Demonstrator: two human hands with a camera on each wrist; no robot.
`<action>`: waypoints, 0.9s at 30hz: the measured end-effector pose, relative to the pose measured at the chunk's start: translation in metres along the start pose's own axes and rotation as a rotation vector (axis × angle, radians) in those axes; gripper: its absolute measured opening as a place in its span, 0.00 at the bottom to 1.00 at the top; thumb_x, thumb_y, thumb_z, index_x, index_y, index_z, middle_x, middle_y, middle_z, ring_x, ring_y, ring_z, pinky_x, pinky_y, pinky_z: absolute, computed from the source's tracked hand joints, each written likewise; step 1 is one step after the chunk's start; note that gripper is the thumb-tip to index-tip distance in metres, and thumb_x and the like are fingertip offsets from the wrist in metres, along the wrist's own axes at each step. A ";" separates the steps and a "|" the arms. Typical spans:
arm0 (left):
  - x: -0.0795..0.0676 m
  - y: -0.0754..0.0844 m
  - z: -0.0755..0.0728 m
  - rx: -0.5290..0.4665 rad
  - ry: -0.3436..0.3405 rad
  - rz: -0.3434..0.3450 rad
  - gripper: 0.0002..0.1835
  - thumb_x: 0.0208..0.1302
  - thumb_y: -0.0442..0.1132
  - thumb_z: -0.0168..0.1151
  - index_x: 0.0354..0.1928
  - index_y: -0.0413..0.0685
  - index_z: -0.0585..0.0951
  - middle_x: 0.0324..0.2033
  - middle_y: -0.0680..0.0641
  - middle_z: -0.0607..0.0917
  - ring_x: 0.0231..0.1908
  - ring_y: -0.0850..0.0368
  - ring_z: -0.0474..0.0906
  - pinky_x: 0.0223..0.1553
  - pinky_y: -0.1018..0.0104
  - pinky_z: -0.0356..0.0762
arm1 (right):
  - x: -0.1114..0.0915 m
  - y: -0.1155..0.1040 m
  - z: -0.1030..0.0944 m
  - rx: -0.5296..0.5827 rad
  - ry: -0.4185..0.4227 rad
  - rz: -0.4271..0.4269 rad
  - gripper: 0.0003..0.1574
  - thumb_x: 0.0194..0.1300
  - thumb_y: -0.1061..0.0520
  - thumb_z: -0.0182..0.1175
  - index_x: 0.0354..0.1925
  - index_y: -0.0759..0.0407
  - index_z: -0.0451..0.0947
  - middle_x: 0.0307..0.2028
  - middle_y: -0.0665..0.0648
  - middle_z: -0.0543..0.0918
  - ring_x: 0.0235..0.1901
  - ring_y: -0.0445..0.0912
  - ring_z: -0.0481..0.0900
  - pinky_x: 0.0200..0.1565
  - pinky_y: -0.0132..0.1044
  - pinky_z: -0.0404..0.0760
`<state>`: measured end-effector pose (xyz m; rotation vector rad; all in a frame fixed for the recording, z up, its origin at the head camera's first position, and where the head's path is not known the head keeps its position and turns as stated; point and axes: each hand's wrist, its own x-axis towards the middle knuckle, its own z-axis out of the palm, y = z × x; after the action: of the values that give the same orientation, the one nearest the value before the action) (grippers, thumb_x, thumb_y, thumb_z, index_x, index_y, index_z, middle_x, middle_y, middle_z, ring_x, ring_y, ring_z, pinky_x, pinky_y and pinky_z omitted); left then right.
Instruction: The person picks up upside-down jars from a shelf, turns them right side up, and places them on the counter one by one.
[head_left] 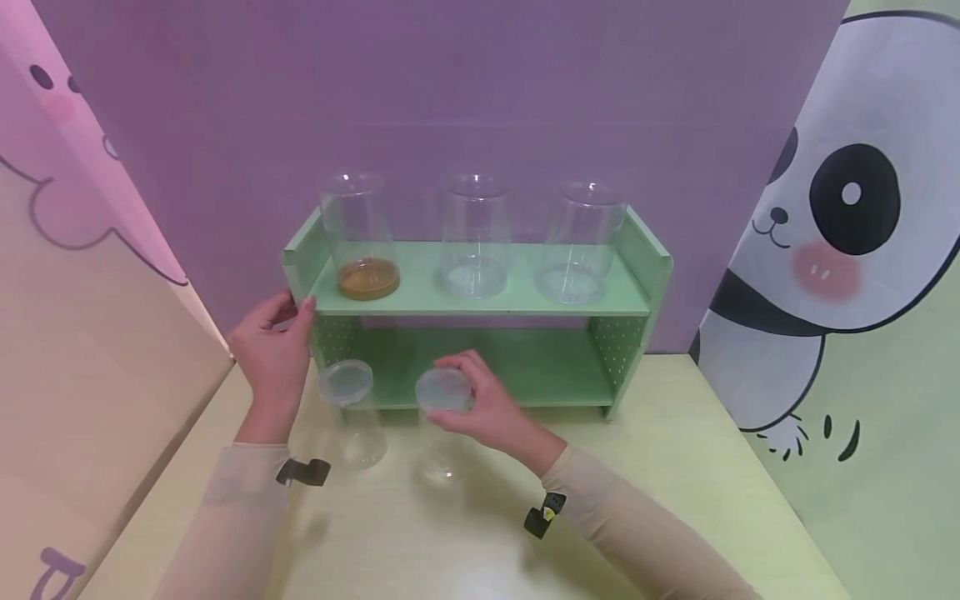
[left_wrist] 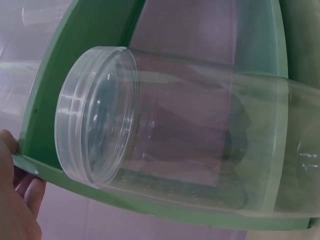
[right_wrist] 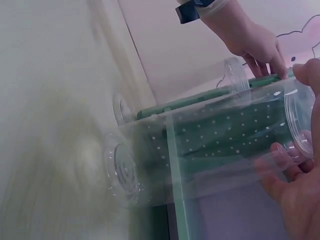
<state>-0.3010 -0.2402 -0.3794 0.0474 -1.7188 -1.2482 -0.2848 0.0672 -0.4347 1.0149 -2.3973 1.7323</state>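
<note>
My left hand [head_left: 273, 354] grips the left side panel of a green two-tier shelf [head_left: 465, 312], thumb on the near edge and fingers behind it. My right hand [head_left: 487, 408] holds a tall clear plastic jar [head_left: 441, 392] by its lidded top, thumb and fingers on opposite sides. This jar stands upright, close in front of the shelf. In the right wrist view the fingers [right_wrist: 280, 185] wrap its lid end. To its left, a matching clear lidded jar [head_left: 347, 383] stands on the table near my left wrist, and fills much of the left wrist view.
On the top tier stand three clear jars: a left one [head_left: 367, 279] with an orange-brown bottom, a middle one [head_left: 474, 275] and a right one [head_left: 572, 283]. Behind rises a purple panel [head_left: 480, 83]. Cartoon-printed panels [head_left: 847, 333] flank the pale table [head_left: 420, 550].
</note>
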 end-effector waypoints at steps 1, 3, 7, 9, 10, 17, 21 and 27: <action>0.000 0.000 0.000 0.000 0.002 0.003 0.11 0.72 0.36 0.76 0.51 0.41 0.94 0.43 0.37 0.94 0.36 0.78 0.85 0.38 0.85 0.83 | 0.002 0.000 0.003 0.003 0.006 0.000 0.42 0.62 0.56 0.83 0.71 0.48 0.78 0.62 0.50 0.76 0.60 0.54 0.78 0.51 0.43 0.92; 0.000 -0.001 0.000 0.005 0.007 0.011 0.10 0.71 0.36 0.76 0.51 0.42 0.94 0.43 0.37 0.94 0.36 0.79 0.84 0.38 0.86 0.82 | 0.005 0.000 0.008 0.004 0.020 -0.003 0.42 0.62 0.55 0.83 0.71 0.48 0.78 0.62 0.50 0.76 0.60 0.53 0.79 0.52 0.43 0.91; -0.001 -0.001 0.001 0.003 0.012 0.012 0.10 0.71 0.35 0.77 0.51 0.41 0.94 0.42 0.39 0.94 0.36 0.78 0.84 0.37 0.87 0.82 | 0.011 0.000 0.019 -0.001 0.045 -0.015 0.42 0.61 0.54 0.84 0.70 0.48 0.78 0.60 0.49 0.76 0.58 0.51 0.80 0.54 0.43 0.90; -0.001 -0.001 0.001 -0.005 0.015 0.009 0.10 0.70 0.35 0.78 0.51 0.41 0.94 0.42 0.39 0.94 0.36 0.78 0.84 0.37 0.87 0.81 | 0.014 0.001 0.023 -0.002 0.052 -0.017 0.43 0.61 0.53 0.85 0.70 0.50 0.79 0.59 0.49 0.76 0.58 0.50 0.80 0.54 0.43 0.90; -0.001 -0.002 0.001 -0.007 0.015 0.011 0.10 0.70 0.34 0.78 0.51 0.41 0.94 0.41 0.39 0.94 0.36 0.77 0.84 0.37 0.87 0.81 | 0.015 0.001 0.026 -0.001 0.056 -0.015 0.43 0.60 0.53 0.85 0.70 0.50 0.79 0.59 0.48 0.76 0.58 0.50 0.79 0.54 0.43 0.90; -0.001 -0.003 0.001 -0.003 0.018 0.033 0.10 0.71 0.34 0.77 0.51 0.40 0.94 0.42 0.39 0.94 0.37 0.79 0.84 0.37 0.87 0.81 | 0.024 0.002 0.042 -0.003 0.072 -0.015 0.44 0.59 0.53 0.86 0.70 0.50 0.79 0.59 0.48 0.76 0.58 0.48 0.80 0.56 0.41 0.89; -0.001 -0.004 0.001 0.007 0.017 0.035 0.10 0.71 0.34 0.76 0.51 0.40 0.94 0.42 0.37 0.93 0.37 0.79 0.84 0.38 0.86 0.82 | 0.027 0.000 0.048 -0.012 0.066 0.000 0.45 0.59 0.53 0.86 0.70 0.52 0.79 0.59 0.48 0.76 0.58 0.47 0.79 0.56 0.40 0.88; -0.001 -0.002 0.001 0.012 0.017 0.026 0.10 0.71 0.34 0.77 0.51 0.41 0.94 0.42 0.40 0.94 0.37 0.79 0.84 0.37 0.87 0.81 | 0.032 -0.002 0.056 -0.022 0.066 0.027 0.46 0.59 0.53 0.86 0.72 0.53 0.78 0.60 0.49 0.76 0.59 0.47 0.78 0.58 0.40 0.87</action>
<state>-0.3025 -0.2400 -0.3814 0.0428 -1.7077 -1.2149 -0.2896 0.0034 -0.4428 0.9124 -2.3949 1.7158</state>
